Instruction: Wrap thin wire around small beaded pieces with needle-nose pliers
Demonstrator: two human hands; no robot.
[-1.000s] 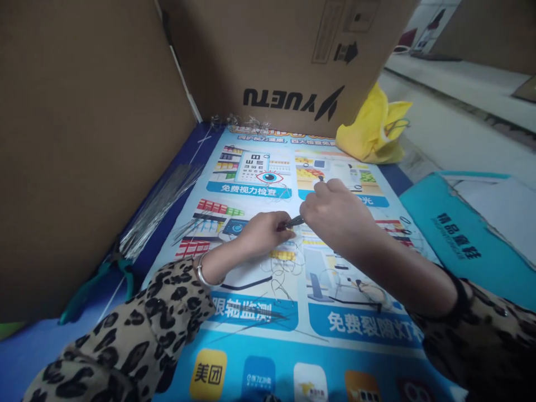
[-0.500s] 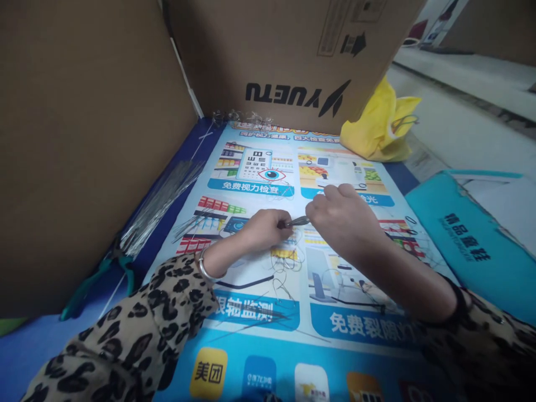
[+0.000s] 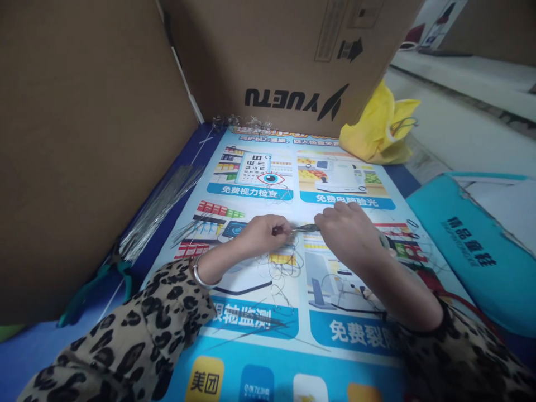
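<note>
My right hand point(image 3: 349, 234) is closed in a fist around a tapered metal tool that looks like pliers point(image 3: 307, 228); its handles are hidden in my palm. The narrow jaws point left toward my left hand point(image 3: 266, 233). That hand's thumb and fingertips pinch a thin wire, mostly hidden, at the tip of the jaws. Below the two hands, thin wire loops point(image 3: 278, 290) lie on the printed poster point(image 3: 251, 346). More straight wires point(image 3: 251, 322) are scattered nearer to me.
On the left lie a bundle of straight silvery wires point(image 3: 157, 215) and teal-handled pliers point(image 3: 90, 293). Cardboard panels point(image 3: 285, 56) stand at the left and back, with small bent wire pieces point(image 3: 251, 123) at their foot. A yellow bag point(image 3: 372, 131) and a turquoise box point(image 3: 473, 240) are on the right.
My right hand has shifted slightly right and nearer to me, and more of the metal jaws shows between the hands. The left hand has dropped slightly in the view.
</note>
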